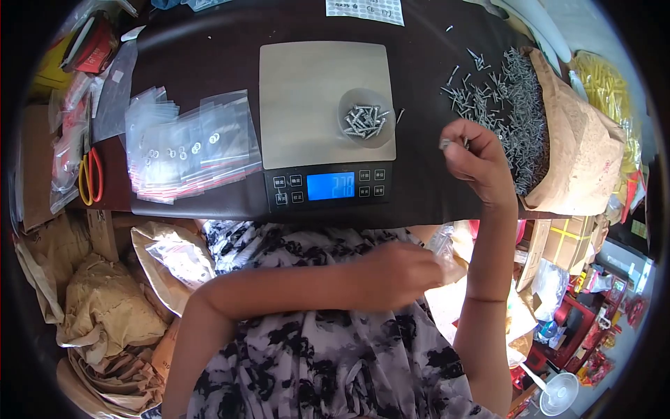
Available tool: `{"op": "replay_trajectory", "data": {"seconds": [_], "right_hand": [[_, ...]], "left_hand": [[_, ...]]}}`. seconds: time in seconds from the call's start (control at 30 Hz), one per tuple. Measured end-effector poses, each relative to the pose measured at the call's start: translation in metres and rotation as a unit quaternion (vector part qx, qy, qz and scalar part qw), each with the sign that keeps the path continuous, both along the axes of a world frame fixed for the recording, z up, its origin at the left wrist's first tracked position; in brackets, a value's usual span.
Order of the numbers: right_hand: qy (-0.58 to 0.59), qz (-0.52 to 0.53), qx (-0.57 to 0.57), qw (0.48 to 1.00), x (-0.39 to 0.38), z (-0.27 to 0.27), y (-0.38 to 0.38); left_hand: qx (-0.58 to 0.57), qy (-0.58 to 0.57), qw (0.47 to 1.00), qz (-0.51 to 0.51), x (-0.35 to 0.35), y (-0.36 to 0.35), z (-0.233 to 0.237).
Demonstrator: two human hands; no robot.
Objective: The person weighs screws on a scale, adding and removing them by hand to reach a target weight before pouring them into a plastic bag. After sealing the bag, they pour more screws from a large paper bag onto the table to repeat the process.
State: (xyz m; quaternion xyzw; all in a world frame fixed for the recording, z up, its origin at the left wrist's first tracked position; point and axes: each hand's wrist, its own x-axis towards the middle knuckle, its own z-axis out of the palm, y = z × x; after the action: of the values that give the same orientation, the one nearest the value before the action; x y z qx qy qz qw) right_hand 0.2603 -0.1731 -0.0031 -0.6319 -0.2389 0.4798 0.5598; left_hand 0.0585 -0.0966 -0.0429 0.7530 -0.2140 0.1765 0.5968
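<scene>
Head view: thin, shiny grey metal screws (pixel 520 115) lie heaped on the dark brown counter (pixel 195 59), more in a round see-through cup (pixel 363 96) on a silver-and-black scale (pixel 303 91). The right hand (pixel 479 157) has its fingers pinching, and partly hiding, a screw; the left hand (pixel 407 276) is curled, its inside hidden, so I cannot tell what it holds. Flat clear plastic bags (pixel 188 143) lie beside the scale.

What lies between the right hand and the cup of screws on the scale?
Head view: from the cup outward, the scale's edge, one loose screw beside it, then bare dark tabletop up to the right hand.
</scene>
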Motion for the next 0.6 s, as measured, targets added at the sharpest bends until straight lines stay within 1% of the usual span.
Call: {"op": "replay_trajectory", "data": {"seconds": [0.1, 0.2, 0.3, 0.4, 0.43, 0.47, 0.5, 0.53, 0.57, 0.6], "right_hand": [[0.163, 0.027, 0.129, 0.978, 0.009, -0.005, -0.001], [0.166, 0.026, 0.132, 0.977, 0.013, 0.000, 0.000], [0.275, 0.068, 0.208, 0.936, 0.017, -0.005, 0.010], [0.352, 0.083, 0.286, 0.888, 0.012, -0.011, 0.027], [0.315, 0.060, 0.266, 0.909, 0.009, -0.011, 0.030], [0.239, 0.048, 0.203, 0.948, 0.009, -0.011, 0.033], [0.161, 0.035, 0.136, 0.977, 0.009, -0.011, 0.037], [0.080, 0.022, 0.069, 0.994, 0.009, -0.011, 0.040], [-0.004, 0.031, 0.020, 0.999, 0.007, -0.011, 0.045], [-0.124, 0.050, 0.044, 0.990, 0.003, -0.013, 0.052]], "left_hand": [[-0.009, 0.073, 0.990, -0.118, 0.005, -0.029, 0.007], [0.016, 0.065, 0.989, -0.135, -0.002, -0.023, 0.003], [0.038, 0.100, 0.991, -0.084, -0.016, 0.004, 0.003], [0.043, 0.111, 0.993, 0.013, -0.033, 0.041, 0.005], [0.040, 0.132, 0.989, 0.052, -0.041, 0.055, 0.007], [0.037, 0.152, 0.984, 0.090, -0.049, 0.069, 0.011], [0.035, 0.174, 0.975, 0.136, -0.057, 0.082, 0.015], [0.032, 0.196, 0.963, 0.181, -0.065, 0.094, 0.018], [0.049, 0.196, 0.949, 0.241, -0.073, 0.103, 0.018], [0.065, 0.196, 0.931, 0.301, -0.081, 0.112, 0.016]]}}
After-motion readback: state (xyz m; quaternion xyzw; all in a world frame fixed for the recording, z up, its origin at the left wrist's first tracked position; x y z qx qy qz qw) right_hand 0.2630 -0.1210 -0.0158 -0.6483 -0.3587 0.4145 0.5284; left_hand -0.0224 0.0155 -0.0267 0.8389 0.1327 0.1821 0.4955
